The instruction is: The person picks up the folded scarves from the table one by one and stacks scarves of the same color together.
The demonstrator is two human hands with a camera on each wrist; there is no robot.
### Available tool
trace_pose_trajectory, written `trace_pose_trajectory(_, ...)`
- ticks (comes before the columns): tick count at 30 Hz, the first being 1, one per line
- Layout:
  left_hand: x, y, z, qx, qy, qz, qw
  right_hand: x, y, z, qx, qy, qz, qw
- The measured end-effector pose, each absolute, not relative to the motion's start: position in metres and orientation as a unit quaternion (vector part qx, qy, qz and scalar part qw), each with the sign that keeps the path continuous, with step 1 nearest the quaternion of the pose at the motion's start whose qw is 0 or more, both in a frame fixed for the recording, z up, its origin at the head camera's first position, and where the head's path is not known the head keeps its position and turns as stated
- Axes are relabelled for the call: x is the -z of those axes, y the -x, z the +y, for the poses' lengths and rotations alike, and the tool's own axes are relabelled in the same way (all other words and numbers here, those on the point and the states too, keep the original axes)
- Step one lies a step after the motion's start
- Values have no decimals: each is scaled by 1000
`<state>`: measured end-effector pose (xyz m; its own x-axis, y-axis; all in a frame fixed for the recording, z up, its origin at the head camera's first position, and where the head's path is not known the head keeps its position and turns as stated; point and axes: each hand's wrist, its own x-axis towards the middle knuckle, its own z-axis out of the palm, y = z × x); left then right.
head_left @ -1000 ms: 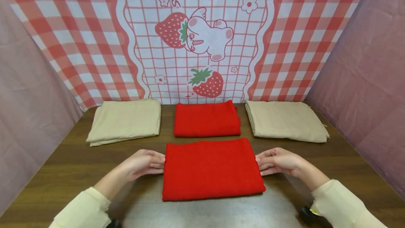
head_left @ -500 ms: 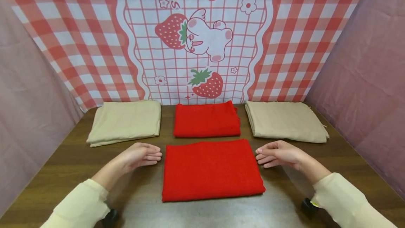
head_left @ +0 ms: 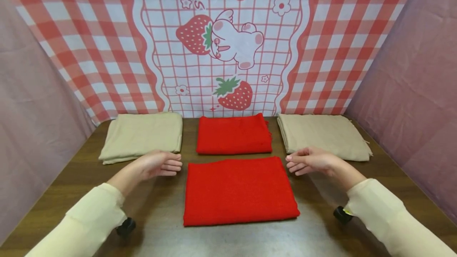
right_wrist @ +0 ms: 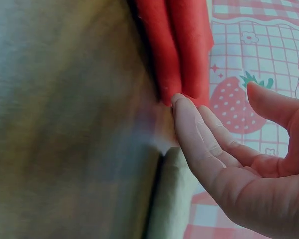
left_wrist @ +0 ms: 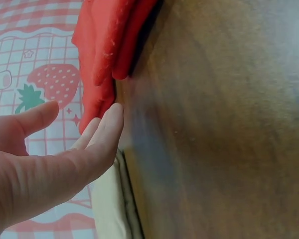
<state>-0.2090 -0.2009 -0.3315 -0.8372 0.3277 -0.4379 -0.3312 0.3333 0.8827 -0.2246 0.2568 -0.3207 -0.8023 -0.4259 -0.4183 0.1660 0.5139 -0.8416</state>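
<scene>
A larger folded red cloth [head_left: 240, 191] lies flat near the front middle of the table in the head view. Behind it sits a smaller folded red cloth [head_left: 233, 135]. My left hand [head_left: 158, 164] hovers off the larger cloth's back left corner, apart from it and holding nothing. On the opposite side my right hand [head_left: 312, 161] is held just off the back right corner, also bare. Both wrist views show the fingers nearly straight, with the thumb apart: the left hand [left_wrist: 65, 154] and the right hand [right_wrist: 234, 159].
A folded beige cloth [head_left: 143, 136] lies at the back left, and another beige cloth [head_left: 323, 134] at the back right, partly behind my right hand. A strawberry-print curtain [head_left: 228, 43] hangs along the rear edge of the brown table [head_left: 64, 197].
Both hands have come off the sides of the larger red cloth and moved away toward the back of the table. The cloths have stayed in place.
</scene>
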Motion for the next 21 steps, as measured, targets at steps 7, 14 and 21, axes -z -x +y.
trace_pose_trajectory(7, 322, 218, -191, -564, 14, 775, 285, 312, 234, 252, 482, 95, 817, 302)
trace_pose_trajectory(14, 311, 234, -177, -568, 22, 773, 283, 305, 242, 247, 481, 88, 822, 291)
trace_pose_trajectory(21, 308, 246, -171, -578, 31, 767, 278, 304, 252, 242, 497, 70, 816, 286)
